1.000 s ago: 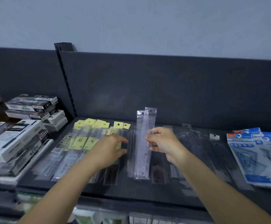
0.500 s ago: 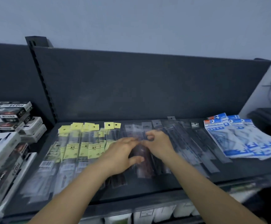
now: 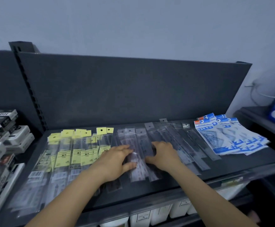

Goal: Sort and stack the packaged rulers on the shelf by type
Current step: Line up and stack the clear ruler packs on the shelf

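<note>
Head view. Shelf [image 3: 231,166]: packaged rulers lying flat in rows.
My left grip [image 3: 115,158]: fingers spread, pressing flat on clear-sleeved rulers [image 3: 137,167] at shelf centre.
My right grip [image 3: 163,155]: fingers spread, resting on sleeves just beside left.
Yellow-tagged rulers [image 3: 77,156]: left of my grips.
Dark rulers [image 3: 190,145]: right.
Blue packs [image 3: 228,136]: far right.
Boxes [image 3: 2,128]: stacked, left edge.

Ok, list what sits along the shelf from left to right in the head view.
stacked boxes → yellow-labelled rulers → left hand → clear-sleeved rulers between the hands → right hand → dark rulers → blue-and-white packets
</note>
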